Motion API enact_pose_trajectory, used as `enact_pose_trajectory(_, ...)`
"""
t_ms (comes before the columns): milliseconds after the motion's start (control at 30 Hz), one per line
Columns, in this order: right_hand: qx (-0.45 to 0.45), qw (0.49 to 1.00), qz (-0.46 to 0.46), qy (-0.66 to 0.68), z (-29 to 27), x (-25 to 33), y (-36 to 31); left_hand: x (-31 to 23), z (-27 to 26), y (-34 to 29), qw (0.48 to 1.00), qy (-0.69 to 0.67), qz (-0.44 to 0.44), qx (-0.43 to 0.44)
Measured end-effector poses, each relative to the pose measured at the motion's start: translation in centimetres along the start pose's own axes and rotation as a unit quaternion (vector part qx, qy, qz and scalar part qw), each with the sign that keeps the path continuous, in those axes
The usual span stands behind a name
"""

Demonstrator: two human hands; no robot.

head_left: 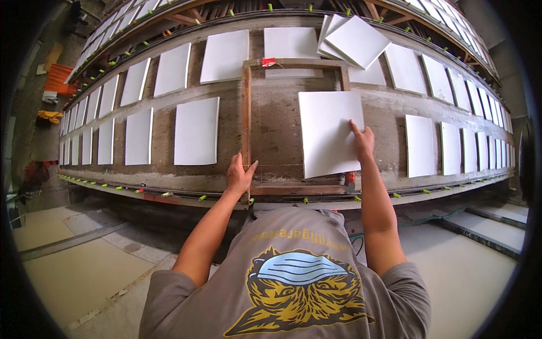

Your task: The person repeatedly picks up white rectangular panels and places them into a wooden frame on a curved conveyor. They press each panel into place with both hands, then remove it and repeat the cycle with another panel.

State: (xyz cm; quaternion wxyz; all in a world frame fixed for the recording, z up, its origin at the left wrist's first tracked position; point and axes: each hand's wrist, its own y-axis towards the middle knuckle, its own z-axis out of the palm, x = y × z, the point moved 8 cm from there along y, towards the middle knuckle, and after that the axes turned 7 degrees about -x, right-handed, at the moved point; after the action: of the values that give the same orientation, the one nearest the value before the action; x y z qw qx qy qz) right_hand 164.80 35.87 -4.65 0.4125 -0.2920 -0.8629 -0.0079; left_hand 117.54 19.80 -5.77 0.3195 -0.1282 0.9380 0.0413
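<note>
A wooden frame (247, 107), open in the middle, lies on the long brown table in front of me, with red tape at its far left and near right corners. My left hand (241, 176) grips its left rail low down, thumb on the inner side and fingers on the outer. In my right hand (363, 142) is the right edge of a white rectangular board (328, 133). My thumb lies on top of it, and the other fingers are partly hidden. The board covers much of the frame's right rail and looks slightly tilted; whether it touches the table I cannot tell.
White boards (196, 131) lie in two rows along the table (271, 148), to both sides. Beyond the frame, a loose stack of boards (358, 42) sits askew on another board. Green pegs (202, 198) line the table edges. Another board-covered table (121, 22) stands behind.
</note>
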Motion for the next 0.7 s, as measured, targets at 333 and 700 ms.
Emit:
enact_pose_trajectory(333, -0.062, 0.997, -0.040, 0.022, 0.5, 5.1, -3.2, -1.3, -0.4, -0.3, 0.999, 0.054, 0.002, -0.001)
enact_pose_trajectory(700, -0.016, 0.999, 0.001, -0.029, 8.8, 5.4, -7.0, -1.2, -0.6, -0.5, 1.000, 0.012, 0.007, -0.012)
